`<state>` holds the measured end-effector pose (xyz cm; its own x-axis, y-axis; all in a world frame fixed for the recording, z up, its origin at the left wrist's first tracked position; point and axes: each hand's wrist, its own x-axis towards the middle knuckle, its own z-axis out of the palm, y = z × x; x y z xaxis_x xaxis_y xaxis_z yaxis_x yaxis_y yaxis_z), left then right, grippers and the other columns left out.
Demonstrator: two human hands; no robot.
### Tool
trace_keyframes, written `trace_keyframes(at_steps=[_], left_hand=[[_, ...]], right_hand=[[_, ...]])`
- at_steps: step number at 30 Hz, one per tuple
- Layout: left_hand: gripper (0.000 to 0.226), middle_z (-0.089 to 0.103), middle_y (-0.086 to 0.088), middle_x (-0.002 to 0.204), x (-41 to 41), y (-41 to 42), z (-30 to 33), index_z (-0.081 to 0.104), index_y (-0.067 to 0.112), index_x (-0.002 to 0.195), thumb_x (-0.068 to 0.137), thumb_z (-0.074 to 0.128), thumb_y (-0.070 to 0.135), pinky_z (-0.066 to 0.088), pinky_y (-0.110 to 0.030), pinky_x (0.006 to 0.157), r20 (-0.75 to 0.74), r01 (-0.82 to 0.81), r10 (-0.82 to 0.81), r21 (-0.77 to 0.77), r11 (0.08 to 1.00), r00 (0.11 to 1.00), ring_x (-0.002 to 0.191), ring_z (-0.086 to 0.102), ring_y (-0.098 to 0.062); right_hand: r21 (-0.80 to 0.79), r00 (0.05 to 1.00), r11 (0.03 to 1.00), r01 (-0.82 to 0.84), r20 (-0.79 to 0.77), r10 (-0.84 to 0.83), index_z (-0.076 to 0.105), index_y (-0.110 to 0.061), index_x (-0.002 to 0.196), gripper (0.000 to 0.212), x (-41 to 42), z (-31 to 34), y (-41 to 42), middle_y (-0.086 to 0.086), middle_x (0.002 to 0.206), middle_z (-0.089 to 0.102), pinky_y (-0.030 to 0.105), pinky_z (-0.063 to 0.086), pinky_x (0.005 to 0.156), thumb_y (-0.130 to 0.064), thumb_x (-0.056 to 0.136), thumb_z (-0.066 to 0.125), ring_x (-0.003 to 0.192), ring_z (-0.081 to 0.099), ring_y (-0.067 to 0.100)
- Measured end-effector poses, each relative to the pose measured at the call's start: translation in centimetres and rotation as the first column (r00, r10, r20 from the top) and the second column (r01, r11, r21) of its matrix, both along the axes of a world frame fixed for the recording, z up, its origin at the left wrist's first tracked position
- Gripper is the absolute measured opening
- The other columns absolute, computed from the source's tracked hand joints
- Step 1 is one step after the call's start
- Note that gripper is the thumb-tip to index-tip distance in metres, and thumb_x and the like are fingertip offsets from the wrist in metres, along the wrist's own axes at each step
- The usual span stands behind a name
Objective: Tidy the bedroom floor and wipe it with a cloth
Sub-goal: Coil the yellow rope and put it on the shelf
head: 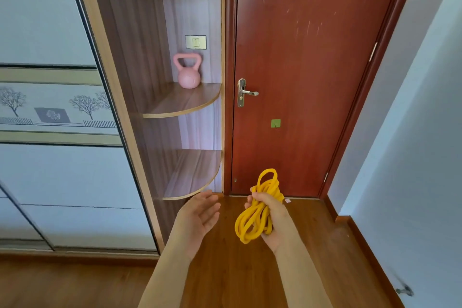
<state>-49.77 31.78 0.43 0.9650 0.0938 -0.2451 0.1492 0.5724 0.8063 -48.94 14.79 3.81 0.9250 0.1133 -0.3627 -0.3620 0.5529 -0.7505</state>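
Note:
A bundle of yellow rope point(252, 222) is bunched in loops, with one loop sticking up above my fist. My right hand point(271, 217) grips the bundle around its middle, held above the wooden floor point(250, 272) in front of the door. My left hand point(200, 215) is just to the left of the rope, palm turned inward with relaxed fingers, holding nothing and not touching the rope. No cloth is in view.
A red-brown door point(307, 77) with a metal handle point(246, 92) stands shut ahead. A corner shelf unit point(185, 105) to its left carries a pink kettlebell point(188, 72). A sliding wardrobe point(50, 107) fills the left. A pale wall point(412, 157) closes in on the right.

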Motion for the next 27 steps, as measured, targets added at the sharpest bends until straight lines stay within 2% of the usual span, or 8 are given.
trace_keyframes(at_steps=[6,9,14,20,23,27], left_hand=[[0.026,0.061,-0.013,0.121,9.9,-1.1,1.7,0.06,0.013,0.11,0.096,0.039,0.005,0.047,-0.035,0.087,0.014,-0.018,0.018,-0.004,1.0,1.0,0.111,0.059,-0.026],[0.026,0.062,-0.013,0.116,13.2,-0.8,2.4,0.06,0.011,0.108,0.097,0.037,0.004,0.045,-0.037,0.092,0.018,-0.099,0.099,0.029,0.995,0.995,0.11,0.058,-0.027],[0.021,0.06,-0.004,0.103,18.8,0.5,3.4,0.059,0.014,0.102,0.096,0.039,0.013,0.04,-0.036,0.094,-0.045,-0.185,0.19,0.09,0.979,0.981,0.107,0.052,-0.022],[0.027,0.061,-0.007,0.105,26.4,2.8,3.2,0.055,0.01,0.107,0.096,0.032,0.0,0.039,-0.037,0.094,0.011,-0.186,0.186,0.149,0.971,0.982,0.097,0.058,-0.021],[0.026,0.062,-0.007,0.104,31.6,4.4,2.9,0.059,0.012,0.102,0.097,0.034,0.007,0.044,-0.033,0.084,-0.036,-0.215,0.218,0.072,0.974,0.975,0.095,0.059,-0.02],[0.025,0.064,-0.005,0.097,38.4,7.3,3.4,0.063,0.014,0.096,0.096,0.038,0.016,0.044,-0.028,0.071,-0.05,-0.267,0.269,0.043,0.963,0.962,0.086,0.06,-0.017]], right_hand=[[0.021,0.998,0.998,-0.061,0.028,0.061,0.064,-0.002,0.105,0.023,11.2,1.9,-1.0,0.009,0.071,0.069,0.028,0.055,0.051,-0.005,0.082,0.063,0.059,0.067,0.019],[0.028,0.995,0.995,-0.097,-0.009,0.097,0.064,-0.003,0.107,0.026,15.5,1.3,-0.7,0.01,0.075,0.069,0.029,0.054,0.051,-0.006,0.081,0.064,0.062,0.068,0.02],[0.061,0.984,0.984,-0.166,-0.053,0.17,0.066,-0.003,0.094,0.014,21.9,0.5,0.5,0.011,0.07,0.069,0.03,0.055,0.054,-0.004,0.081,0.063,0.059,0.067,0.02],[0.028,0.98,0.982,-0.187,-0.063,0.189,0.067,-0.004,0.092,0.012,30.6,-0.2,3.4,0.011,0.072,0.068,0.029,0.053,0.053,-0.004,0.081,0.064,0.064,0.065,0.021],[-0.024,0.978,0.978,-0.208,-0.013,0.208,0.066,-0.005,0.089,0.008,35.5,-0.1,5.4,0.011,0.071,0.066,0.03,0.054,0.056,-0.002,0.081,0.063,0.062,0.065,0.02],[-0.052,0.969,0.968,-0.246,0.012,0.247,0.064,-0.005,0.084,0.007,43.1,1.1,8.9,0.01,0.064,0.066,0.026,0.054,0.051,0.001,0.083,0.06,0.058,0.066,0.019]])
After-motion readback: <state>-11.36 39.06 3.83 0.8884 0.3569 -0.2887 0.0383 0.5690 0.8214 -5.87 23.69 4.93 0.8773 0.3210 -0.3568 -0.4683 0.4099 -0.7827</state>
